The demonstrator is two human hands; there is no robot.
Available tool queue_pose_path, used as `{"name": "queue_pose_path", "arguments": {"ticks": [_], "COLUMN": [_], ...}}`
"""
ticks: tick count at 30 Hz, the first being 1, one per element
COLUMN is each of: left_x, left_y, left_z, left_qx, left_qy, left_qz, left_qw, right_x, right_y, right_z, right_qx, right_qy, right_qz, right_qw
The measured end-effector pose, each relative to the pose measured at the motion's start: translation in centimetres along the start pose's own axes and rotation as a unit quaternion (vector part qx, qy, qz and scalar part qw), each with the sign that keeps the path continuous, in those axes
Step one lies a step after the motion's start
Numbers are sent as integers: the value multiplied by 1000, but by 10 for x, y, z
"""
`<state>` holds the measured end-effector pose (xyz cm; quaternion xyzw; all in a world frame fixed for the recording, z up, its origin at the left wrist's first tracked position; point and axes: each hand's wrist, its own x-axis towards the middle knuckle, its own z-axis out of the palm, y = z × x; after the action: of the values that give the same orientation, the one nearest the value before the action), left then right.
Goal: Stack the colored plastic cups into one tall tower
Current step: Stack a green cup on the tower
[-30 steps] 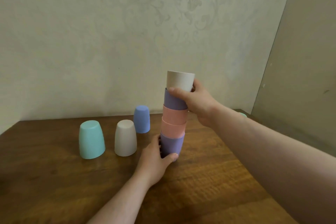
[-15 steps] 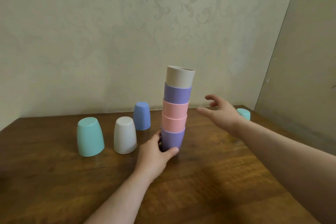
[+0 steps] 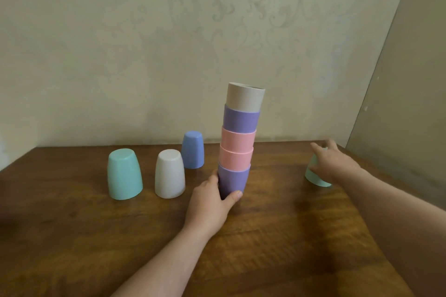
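The left hand [image 3: 210, 202] wraps its grip around the bottom purple cup [image 3: 233, 179] of the five-cup tower [image 3: 240, 138] on the table [image 3: 277, 236]. Well right of it, the right hand [image 3: 334, 164] rests spread fingers on an upturned teal cup [image 3: 316, 177].

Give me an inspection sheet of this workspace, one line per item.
Surface: dark wooden table, bare in front.
Job's things: tower of five nested cups, leaning slightly right: purple, pink, pink, purple, beige on top. Upside-down loose cups: teal cup, white cup, blue cup, second teal cup at right.
Clutter: nothing seen.
Grippers: left hand grips the tower's bottom cup; right hand reaches onto the second teal cup, grasp unclear.
Cables: nothing seen.
Surroundings: patterned wallpaper wall behind; plain panel at right.
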<state>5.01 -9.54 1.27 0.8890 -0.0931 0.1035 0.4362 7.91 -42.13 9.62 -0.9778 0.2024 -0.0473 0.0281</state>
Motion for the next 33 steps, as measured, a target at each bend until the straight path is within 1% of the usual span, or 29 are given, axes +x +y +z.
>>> {"name": "queue_pose_path", "arguments": {"ticks": [2, 5, 6, 8, 10, 12, 14, 16, 17, 19, 21, 23, 24, 25, 26, 27, 29, 31, 33], "left_x": [-1, -2, -3, -4, -6, -9, -12, -15, -16, -18, -19, -20, -20, -20, -19, -18, -16, -15, -16], "left_y": [1, 3, 3, 4, 5, 6, 7, 7, 7, 9, 10, 10, 10, 10, 9, 9, 9, 8, 8], "left_z": [0, -1, -2, -3, -5, -7, -9, -8, -8, -9, -9, -10, -10, -10, -10, -10, -11, -11, -11], "left_qx": [10, 10, 11, 12, 8, -1, -6, -1, 3, 8, 5, 13, 16, 17, 11, 0, -30, -32, -25], "left_qy": [2, -5, -7, -12, -14, -17, -15, -6, -3, -2, -7, -11, -12, -13, -15, -16, -15, -19, -22], "left_qz": [2, -2, -4, -6, -6, -5, -6, -10, -12, -14, -15, -14, -14, -16, -18, -23, -42, -49, -44], "left_qw": [1000, 1000, 1000, 1000, 1000, 1000, 1000, 1000, 1000, 1000, 1000, 1000, 1000, 1000, 1000, 1000, 999, 998, 998], "right_x": [-14, -37, -45, -62, -81, -98, -114, -126, -130, -139, -147, -147, -145, -142, -138, -135, -131, -130, -129], "right_y": [-10, -26, -32, -43, -52, -57, -57, -56, -55, -57, -59, -58, -58, -59, -61, -65, -79, -96, -113], "right_z": [-5, -12, -14, -15, -10, -1, 7, 9, 8, 1, -9, -21, -29, -38, -49, -63, -96, -132, -160], "right_qx": [-48, -70, -54, 47, 160, 226, 263, 252, 220, 118, 41, 48, 91, 160, 248, 340, 489, 576, 631], "right_qy": [27, 11, 8, 25, 47, 42, 18, -12, -29, -79, -118, -112, -96, -75, -51, -25, 36, 95, 124], "right_qz": [-10, -27, -39, -49, -51, -41, -21, -20, -31, -62, -88, -98, -96, -89, -76, -69, -69, -79, -97], "right_qw": [998, 997, 998, 997, 985, 972, 964, 967, 975, 988, 988, 988, 987, 980, 964, 937, 869, 808, 760]}}
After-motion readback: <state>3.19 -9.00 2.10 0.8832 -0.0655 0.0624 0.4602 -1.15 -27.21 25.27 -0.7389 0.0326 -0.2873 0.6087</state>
